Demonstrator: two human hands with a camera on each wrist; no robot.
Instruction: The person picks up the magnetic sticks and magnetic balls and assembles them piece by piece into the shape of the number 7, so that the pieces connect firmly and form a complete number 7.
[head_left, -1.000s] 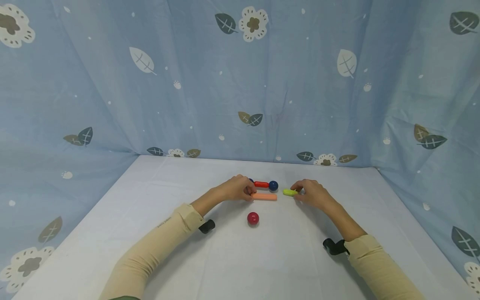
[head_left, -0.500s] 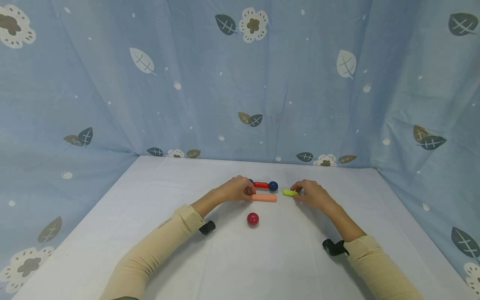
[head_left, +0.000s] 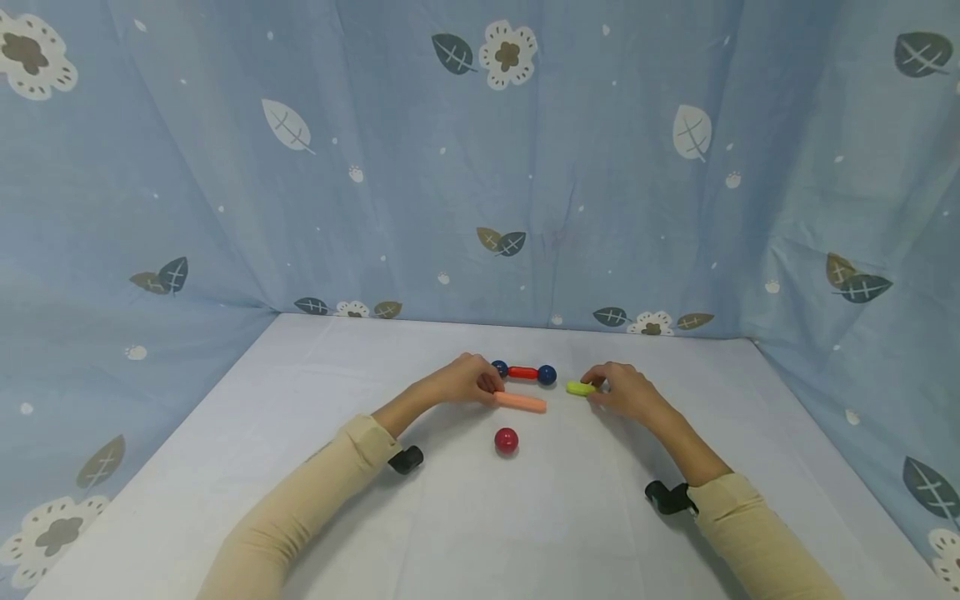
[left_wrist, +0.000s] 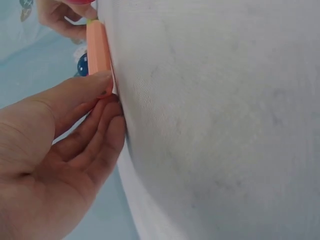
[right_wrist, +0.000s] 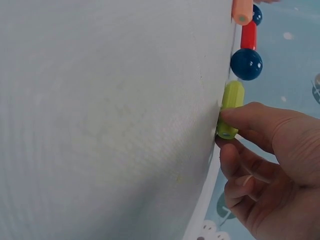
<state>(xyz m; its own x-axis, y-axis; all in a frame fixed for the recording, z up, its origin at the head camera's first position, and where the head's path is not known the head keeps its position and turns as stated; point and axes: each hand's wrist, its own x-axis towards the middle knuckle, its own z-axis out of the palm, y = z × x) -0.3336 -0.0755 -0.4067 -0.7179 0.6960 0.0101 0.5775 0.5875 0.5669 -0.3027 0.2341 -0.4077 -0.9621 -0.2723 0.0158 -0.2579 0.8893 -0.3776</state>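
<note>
My left hand (head_left: 467,382) pinches one end of an orange rod (head_left: 521,402) between thumb and fingers, close over the white table. In the left wrist view the thumb lies along the near end of that orange rod (left_wrist: 99,47). My right hand (head_left: 626,390) pinches a short yellow-green rod (right_wrist: 232,102) at its near end, low at the table surface. Between and behind the hands lies a red rod (head_left: 522,372) with one dark blue ball (head_left: 547,375) at its right end and another blue ball (head_left: 498,367) at its left end. A red ball (head_left: 506,441) sits nearer the front.
A white cloth (head_left: 525,517) covers the table. Blue curtains (head_left: 420,192) with leaf and flower prints rise behind it and along both sides. Black wrist camera mounts (head_left: 667,497) hang under both forearms, close to the cloth.
My left hand has drawn the orange rod slightly left and toward the front, its right end now angled nearer. The left blue ball shows more fully. My right hand has stayed in place.
</note>
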